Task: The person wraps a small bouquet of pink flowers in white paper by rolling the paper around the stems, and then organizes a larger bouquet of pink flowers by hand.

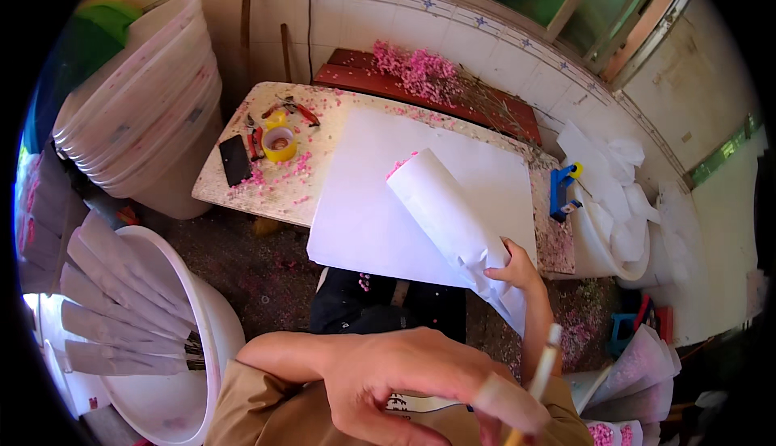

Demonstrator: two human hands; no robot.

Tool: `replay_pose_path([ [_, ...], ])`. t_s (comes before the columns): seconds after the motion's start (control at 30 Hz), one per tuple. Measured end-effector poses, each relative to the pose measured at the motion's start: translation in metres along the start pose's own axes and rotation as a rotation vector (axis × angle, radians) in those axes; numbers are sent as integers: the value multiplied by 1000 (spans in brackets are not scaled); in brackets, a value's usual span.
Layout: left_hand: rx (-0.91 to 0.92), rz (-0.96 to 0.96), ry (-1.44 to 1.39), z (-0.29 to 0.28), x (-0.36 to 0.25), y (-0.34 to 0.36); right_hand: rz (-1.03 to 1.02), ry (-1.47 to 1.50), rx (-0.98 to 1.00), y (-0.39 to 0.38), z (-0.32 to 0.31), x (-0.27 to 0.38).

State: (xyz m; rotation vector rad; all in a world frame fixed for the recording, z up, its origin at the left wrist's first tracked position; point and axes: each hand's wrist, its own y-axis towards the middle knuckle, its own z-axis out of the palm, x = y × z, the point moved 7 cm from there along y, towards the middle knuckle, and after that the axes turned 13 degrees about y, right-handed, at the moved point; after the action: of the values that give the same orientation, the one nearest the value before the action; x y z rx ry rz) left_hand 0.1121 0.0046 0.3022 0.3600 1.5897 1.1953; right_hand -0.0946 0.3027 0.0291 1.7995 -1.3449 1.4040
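Our right hand gripped the wrapped flower bunch, which slanted long across white paper, blooms up-left. We couldn't tell whether our bent left hand held the cigarette.

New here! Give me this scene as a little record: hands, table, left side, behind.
Right hand: gripping white paper wrap, pink flowers at its upper end
Left hand: beside cigarette-like stick; grip unclear
Table: flat white paper, phone, yellow tape roll, red-handled tools
Left side: stacked pale tubs; white tub holding wrapped bundles
Behind table: pink blossoms on red bench
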Motion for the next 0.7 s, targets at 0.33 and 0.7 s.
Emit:
replay_pose_path([
  [0.33,47,416,-232,34,58,33,4,133,-346,-128,22,-95],
  [0.7,-332,-1146,555,-58,226,-151,18,170,-406,-162,49,-101],
])
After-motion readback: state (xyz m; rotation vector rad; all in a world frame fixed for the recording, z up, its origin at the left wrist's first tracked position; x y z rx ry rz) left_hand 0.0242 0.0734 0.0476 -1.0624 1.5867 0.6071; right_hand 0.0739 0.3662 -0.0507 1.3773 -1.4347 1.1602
